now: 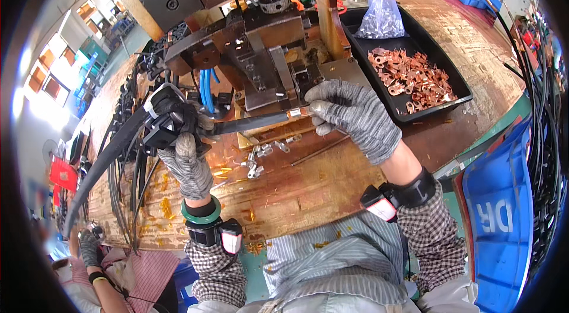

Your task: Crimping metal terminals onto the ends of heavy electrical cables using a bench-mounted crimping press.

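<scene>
My left hand (188,162), in a grey knit glove, grips a thick black cable (249,124) just beside a black bundle of coiled cable wrapped with white tape (163,112). In a matching glove, my right hand (349,114) pinches the cable's stripped end, where a small metal lug (294,112) sits. That end lies at the mouth of a metal press machine (267,58) above the bench. Several small silvery sleeves (261,156) lie loose on the wooden bench below the cable.
A black tray (441,55) at the right holds several copper lugs (412,79) and a clear bag of small metal parts (379,13). Black cables (121,153) hang at the bench's left. A blue bin (504,218) stands lower right. Another person's gloved hand (89,248) is at lower left.
</scene>
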Available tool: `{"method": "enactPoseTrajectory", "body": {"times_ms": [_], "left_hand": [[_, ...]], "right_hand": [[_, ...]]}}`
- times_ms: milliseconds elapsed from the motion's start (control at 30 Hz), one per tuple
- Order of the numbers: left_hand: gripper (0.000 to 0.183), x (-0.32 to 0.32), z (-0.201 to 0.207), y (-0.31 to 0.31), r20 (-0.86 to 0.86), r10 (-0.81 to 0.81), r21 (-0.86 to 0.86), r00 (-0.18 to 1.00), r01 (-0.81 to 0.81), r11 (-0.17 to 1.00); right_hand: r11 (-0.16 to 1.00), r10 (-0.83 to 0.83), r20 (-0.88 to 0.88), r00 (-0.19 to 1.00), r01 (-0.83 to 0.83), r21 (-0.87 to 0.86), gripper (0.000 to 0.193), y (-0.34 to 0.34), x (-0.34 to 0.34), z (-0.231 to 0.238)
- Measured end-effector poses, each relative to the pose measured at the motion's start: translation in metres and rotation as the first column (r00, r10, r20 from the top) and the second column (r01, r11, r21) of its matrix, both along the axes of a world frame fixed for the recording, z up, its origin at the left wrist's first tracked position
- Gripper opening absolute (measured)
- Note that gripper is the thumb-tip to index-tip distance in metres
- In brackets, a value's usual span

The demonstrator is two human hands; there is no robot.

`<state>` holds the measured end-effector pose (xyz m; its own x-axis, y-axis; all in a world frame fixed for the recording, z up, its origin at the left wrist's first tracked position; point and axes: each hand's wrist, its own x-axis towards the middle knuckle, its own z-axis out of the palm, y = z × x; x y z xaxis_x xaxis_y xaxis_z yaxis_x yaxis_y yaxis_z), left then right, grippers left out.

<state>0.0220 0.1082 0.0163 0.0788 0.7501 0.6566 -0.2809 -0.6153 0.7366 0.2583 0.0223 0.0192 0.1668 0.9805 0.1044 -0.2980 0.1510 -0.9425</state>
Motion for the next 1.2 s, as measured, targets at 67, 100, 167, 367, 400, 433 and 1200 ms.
{"method": "enactPoseTrajectory", "body": {"times_ms": [67, 100, 167, 367, 400, 433, 1200], "left_hand": [[0.047, 0.003, -0.001, 0.007, 0.007, 0.052, 0.027, 0.999, -0.052, 0.998], [0.047, 0.003, -0.001, 0.009, 0.007, 0.049, 0.03, 0.999, -0.05, 0.998], [0.045, 0.005, -0.003, 0.011, 0.013, 0.114, 0.017, 0.993, -0.114, 0.993], [0.042, 0.004, -0.013, 0.02, -0.047, 0.21, 0.02, 0.977, -0.209, 0.978], [0.042, 0.005, -0.014, 0.021, -0.042, 0.224, -0.015, 0.974, -0.225, 0.974], [0.042, 0.006, -0.015, 0.021, -0.038, 0.236, -0.05, 0.971, -0.238, 0.97], [0.043, -0.004, -0.019, 0.031, 0.096, -0.083, -0.233, 0.992, 0.104, 0.967]], "right_hand": [[0.999, 0.044, -0.022, 0.999, -0.044, -0.019, 0.013, 0.012, 0.004, 0.0], [0.997, 0.066, -0.034, 0.997, -0.067, -0.03, 0.013, 0.017, 0.005, -0.001], [0.999, 0.047, -0.012, 0.999, -0.047, -0.009, 0.012, 0.024, 0.006, 0.0], [0.996, 0.068, -0.032, 0.997, -0.07, -0.062, 0.011, 0.039, 0.01, 0.004], [0.996, 0.059, -0.035, 0.998, -0.062, -0.071, 0.012, 0.041, 0.01, 0.004], [0.996, 0.051, -0.042, 0.998, -0.053, -0.07, 0.012, 0.043, 0.012, 0.004], [0.998, -0.058, 0.076, 0.995, 0.06, -0.024, 0.009, 0.063, 0.015, -0.004]]}}
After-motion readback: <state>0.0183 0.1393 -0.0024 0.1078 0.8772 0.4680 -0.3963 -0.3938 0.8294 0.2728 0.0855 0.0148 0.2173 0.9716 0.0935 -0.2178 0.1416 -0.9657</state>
